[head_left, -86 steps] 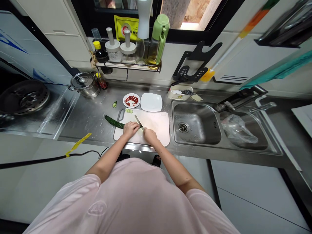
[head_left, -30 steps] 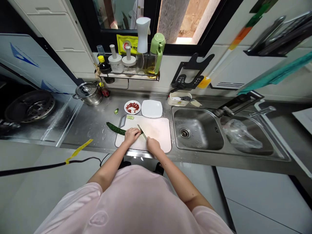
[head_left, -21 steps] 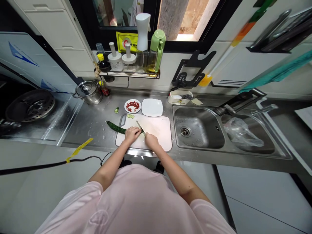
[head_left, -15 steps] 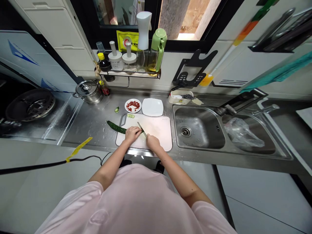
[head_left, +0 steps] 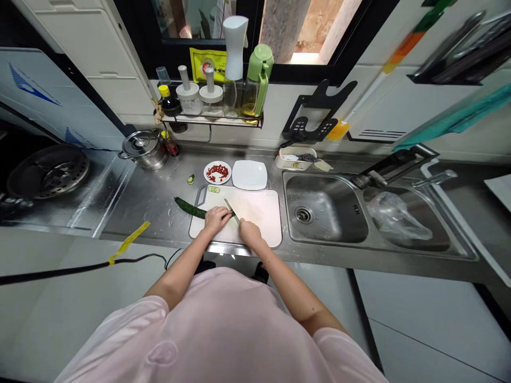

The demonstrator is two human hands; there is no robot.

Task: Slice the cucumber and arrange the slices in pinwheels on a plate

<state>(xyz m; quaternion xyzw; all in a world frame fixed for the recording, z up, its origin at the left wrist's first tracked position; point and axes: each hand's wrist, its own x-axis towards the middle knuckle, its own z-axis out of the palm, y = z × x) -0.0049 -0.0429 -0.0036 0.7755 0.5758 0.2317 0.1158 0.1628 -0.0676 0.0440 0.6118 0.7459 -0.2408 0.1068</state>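
"What's at the far left?"

"One lidded steel pot (head_left: pixel 143 150) is sitting there, then one round plate (head_left: pixel 208 172) holding chopped red bits (head_left: pixel 217 172)."

"And the hands?"

"The left hand (head_left: pixel 216 219) is gripping one cucumber (head_left: pixel 189 208), lying across the white cutting board's (head_left: pixel 255 213) left edge; the right hand (head_left: pixel 249 233) is closed on one knife (head_left: pixel 232 211)."

"Further right?"

"One double steel sink (head_left: pixel 323 210) is holding a plastic bag (head_left: pixel 399 215) in its right bowl."

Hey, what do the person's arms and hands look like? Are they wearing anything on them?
The left hand and right hand are bare, with no gloves. The arms come out of the short, loose sleeves of a pale pink T-shirt. The sleeves stop above the elbows, so the forearms are bare too.
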